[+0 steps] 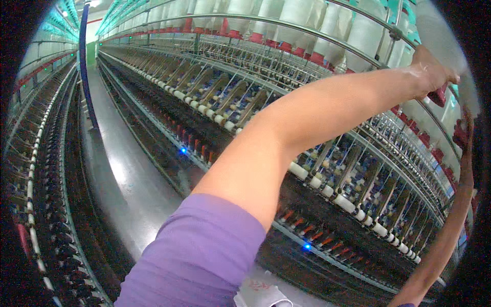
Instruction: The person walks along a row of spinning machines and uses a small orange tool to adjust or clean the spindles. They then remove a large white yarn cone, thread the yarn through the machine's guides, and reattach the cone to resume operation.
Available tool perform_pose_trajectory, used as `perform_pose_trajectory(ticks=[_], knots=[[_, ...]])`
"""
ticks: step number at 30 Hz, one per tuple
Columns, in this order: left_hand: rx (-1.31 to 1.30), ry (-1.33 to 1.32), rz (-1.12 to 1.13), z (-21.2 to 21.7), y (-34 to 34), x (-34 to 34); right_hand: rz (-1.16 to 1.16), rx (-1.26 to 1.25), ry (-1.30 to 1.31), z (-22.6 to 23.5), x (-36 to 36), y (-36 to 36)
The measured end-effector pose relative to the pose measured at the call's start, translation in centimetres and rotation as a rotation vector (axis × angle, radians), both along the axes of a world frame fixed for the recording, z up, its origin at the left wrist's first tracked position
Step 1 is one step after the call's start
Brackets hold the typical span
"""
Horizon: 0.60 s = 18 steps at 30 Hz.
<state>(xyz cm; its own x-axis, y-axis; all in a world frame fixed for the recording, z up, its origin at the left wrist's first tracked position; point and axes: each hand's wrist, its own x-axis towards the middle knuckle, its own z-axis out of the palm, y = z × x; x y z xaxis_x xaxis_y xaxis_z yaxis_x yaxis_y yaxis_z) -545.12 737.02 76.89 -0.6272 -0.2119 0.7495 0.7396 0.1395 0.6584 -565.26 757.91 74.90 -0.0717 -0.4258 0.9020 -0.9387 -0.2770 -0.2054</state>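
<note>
My left arm, in a short purple sleeve (199,245), reaches up and across to the upper right. My left hand (430,74) is closed around the lower part of a large white roving bobbin (445,33) by the upper rail. A dark red bobbin end (439,96) shows just under that hand. At the far right rim, my right arm (447,230) is raised. My right hand (466,123) is dark and partly cut off there, close to other red bobbin ends; its fingers cannot be made out.
A row of white roving bobbins (271,23) hangs above the spinning frame, behind metal rails (286,30). White rollers (204,110) and red-orange spindle tubes (192,140) run along it. The grey aisle floor (123,179) has a blue pole (87,66) and another frame (36,179) beyond.
</note>
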Motion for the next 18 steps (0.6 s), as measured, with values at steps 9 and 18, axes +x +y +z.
perform_pose_trajectory(ticks=[9, 18], knots=[[-0.249, -0.223, 0.379, -34.8, -2.8, 11.3, 0.3, 0.108, -1.052, -33.4, 12.6, -2.6], [0.309, -0.368, 0.543, -47.5, -14.3, 33.9, 0.503, 0.556, -1.486, -46.5, 32.0, -18.8]])
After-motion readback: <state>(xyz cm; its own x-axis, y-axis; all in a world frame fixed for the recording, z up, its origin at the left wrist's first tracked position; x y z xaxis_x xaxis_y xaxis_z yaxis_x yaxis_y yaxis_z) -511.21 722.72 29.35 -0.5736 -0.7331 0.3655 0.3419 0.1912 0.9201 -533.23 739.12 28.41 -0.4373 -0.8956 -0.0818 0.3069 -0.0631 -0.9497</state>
